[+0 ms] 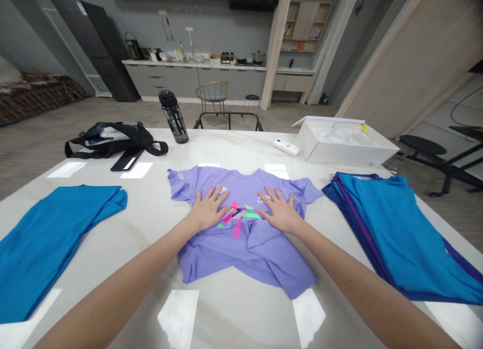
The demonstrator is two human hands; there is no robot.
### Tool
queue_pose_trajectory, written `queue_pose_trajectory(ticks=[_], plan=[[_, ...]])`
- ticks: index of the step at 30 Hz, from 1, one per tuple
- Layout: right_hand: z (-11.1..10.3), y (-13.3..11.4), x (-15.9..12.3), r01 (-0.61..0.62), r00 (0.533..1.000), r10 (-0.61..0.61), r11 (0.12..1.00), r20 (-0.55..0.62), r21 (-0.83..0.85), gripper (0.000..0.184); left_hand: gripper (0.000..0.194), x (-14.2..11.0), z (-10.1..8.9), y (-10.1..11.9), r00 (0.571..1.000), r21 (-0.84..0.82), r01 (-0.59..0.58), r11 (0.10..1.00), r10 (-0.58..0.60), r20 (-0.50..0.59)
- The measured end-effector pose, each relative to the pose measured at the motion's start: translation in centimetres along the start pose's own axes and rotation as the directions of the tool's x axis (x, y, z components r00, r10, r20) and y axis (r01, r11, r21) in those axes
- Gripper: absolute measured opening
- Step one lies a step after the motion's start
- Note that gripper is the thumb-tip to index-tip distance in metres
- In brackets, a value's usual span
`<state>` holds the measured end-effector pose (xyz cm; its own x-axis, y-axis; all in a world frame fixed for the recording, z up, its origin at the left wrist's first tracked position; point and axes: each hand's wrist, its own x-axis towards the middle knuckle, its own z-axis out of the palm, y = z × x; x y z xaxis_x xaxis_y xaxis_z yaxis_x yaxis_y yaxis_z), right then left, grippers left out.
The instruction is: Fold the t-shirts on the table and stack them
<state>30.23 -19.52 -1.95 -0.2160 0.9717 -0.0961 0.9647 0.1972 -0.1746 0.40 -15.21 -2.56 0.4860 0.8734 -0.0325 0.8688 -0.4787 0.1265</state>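
Observation:
A lavender T-shirt with a pink, green and black print lies on the white table in front of me, its neck end pointing away. Its lower half is rumpled, with folds toward the right. My left hand rests flat on the left side of the chest, fingers spread. On the right side of the chest, my right hand presses down the same way, fingers apart. Both hands partly cover white lettering. Neither hand grips the cloth.
Folded blue garments lie at the left; a stack of blue and purple clothes is at the right. Farther back are a black bag, a phone, a dark bottle, a white handheld device and a white box.

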Motion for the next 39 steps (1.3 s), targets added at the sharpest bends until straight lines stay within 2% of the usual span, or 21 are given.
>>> queue_pose_trajectory(ticks=[5, 7, 8, 10, 12, 14, 15, 16, 18, 20, 22, 23, 25, 27, 28, 29, 31, 33, 35, 37, 39], plan=[[-1.9, -0.3, -2.8, 0.098, 0.990, -0.110, 0.987, 0.092, 0.125, 0.077, 0.076, -4.3, -1.8, 0.6, 0.997, -0.069, 0.020, 0.997, -0.015, 0.071], [-2.8, 0.2, -2.3, 0.153, 0.980, -0.176, 0.964, 0.094, 0.216, 0.068, 0.073, -4.3, -2.7, 0.3, 0.995, -0.116, 0.035, 0.993, -0.023, 0.100], [-3.1, 0.7, -1.6, 0.157, 0.983, -0.176, 0.952, 0.051, 0.261, 0.060, 0.067, -3.8, -3.1, 0.1, 0.993, -0.147, 0.050, 0.988, -0.034, 0.109], [-3.6, 1.9, 0.4, 0.089, 0.994, -0.063, 0.943, -0.092, 0.321, 0.048, 0.053, -1.8, -3.8, -0.7, 0.995, -0.211, 0.079, 0.974, -0.064, 0.078], [-3.8, 3.2, 2.8, -0.091, 0.972, 0.154, 0.945, -0.180, 0.314, 0.047, 0.044, 1.1, -4.2, -1.6, 0.993, -0.250, 0.068, 0.966, -0.089, -0.072], [-3.9, 4.3, 4.9, -0.250, 0.949, 0.284, 0.941, -0.136, 0.227, 0.053, 0.044, 4.1, -4.1, -2.9, 0.958, -0.220, 0.080, 0.972, -0.135, -0.253], [-4.0, 4.7, 5.6, -0.283, 0.949, 0.302, 0.944, -0.095, 0.171, 0.056, 0.044, 5.4, -3.9, -3.5, 0.948, -0.193, 0.125, 0.973, -0.174, -0.266], [-4.2, 5.0, 6.2, -0.280, 0.957, 0.287, 0.952, -0.042, 0.123, 0.058, 0.044, 6.6, -3.8, -4.1, 0.951, -0.169, 0.167, 0.971, -0.204, -0.232], [-4.8, 5.2, 6.9, -0.183, 0.981, 0.172, 0.977, 0.094, 0.112, 0.045, 0.040, 8.3, -3.7, -5.3, 0.970, -0.125, 0.210, 0.970, -0.223, -0.099], [-5.5, 5.0, 7.1, -0.063, 0.972, 0.007, 0.971, 0.234, 0.232, 0.025, 0.032, 9.1, -4.1, -6.0, 0.985, -0.139, 0.174, 0.975, -0.170, 0.037], [-6.3, 4.8, 6.9, 0.019, 0.951, -0.143, 0.913, 0.276, 0.407, 0.014, 0.026, 9.3, -5.0, -6.4, 0.995, -0.241, 0.082, 0.967, -0.067, 0.072], [-6.7, 4.7, 6.7, 0.050, 0.958, -0.177, 0.878, 0.226, 0.477, 0.013, 0.023, 9.2, -5.6, -6.4, 0.999, -0.323, 0.030, 0.946, -0.020, 0.035], [-7.5, 4.8, 6.0, 0.111, 0.991, -0.135, 0.829, 0.005, 0.549, 0.013, 0.020, 8.6, -6.7, -6.3, 0.988, -0.485, -0.073, 0.871, -0.004, -0.156], [-7.9, 5.0, 5.2, 0.145, 0.969, -0.009, 0.834, -0.248, 0.532, 0.015, 0.020, 7.9, -7.3, -6.0, 0.925, -0.572, -0.156, 0.805, -0.084, -0.371], [-7.9, 5.2, 4.9, 0.133, 0.945, 0.043, 0.855, -0.324, 0.502, 0.016, 0.023, 7.6, -7.4, -6.0, 0.893, -0.583, -0.174, 0.793, -0.122, -0.432], [-7.7, 5.5, 4.6, 0.109, 0.934, 0.071, 0.877, -0.349, 0.468, 0.018, 0.028, 7.3, -7.3, -6.0, 0.881, -0.579, -0.174, 0.797, -0.137, -0.453], [-7.1, 6.0, 4.2, 0.049, 0.960, 0.070, 0.911, -0.271, 0.410, 0.033, 0.040, 7.1, -6.5, -6.4, 0.914, -0.528, -0.113, 0.842, -0.121, -0.387], [-6.3, 6.6, 4.4, -0.001, 0.992, 0.048, 0.923, -0.114, 0.384, 0.050, 0.044, 7.1, -5.5, -7.2, 0.966, -0.435, -0.014, 0.901, -0.100, -0.238], [-5.6, 7.2, 4.8, -0.053, 0.998, 0.055, 0.923, 0.005, 0.380, 0.060, 0.044, 7.3, -4.4, -8.0, 0.987, -0.345, 0.058, 0.937, -0.106, -0.120], [-5.4, 7.7, 5.3, -0.110, 0.994, 0.107, 0.921, 0.029, 0.374, 0.068, 0.046, 7.5, -3.8, -8.8, 0.989, -0.296, 0.091, 0.951, -0.121, -0.084], [-5.6, 8.1, 5.7, -0.129, 0.992, 0.120, 0.911, 0.047, 0.392, 0.069, 0.047, 7.5, -3.5, -9.4, 0.986, -0.267, 0.103, 0.958, -0.133, -0.099]])
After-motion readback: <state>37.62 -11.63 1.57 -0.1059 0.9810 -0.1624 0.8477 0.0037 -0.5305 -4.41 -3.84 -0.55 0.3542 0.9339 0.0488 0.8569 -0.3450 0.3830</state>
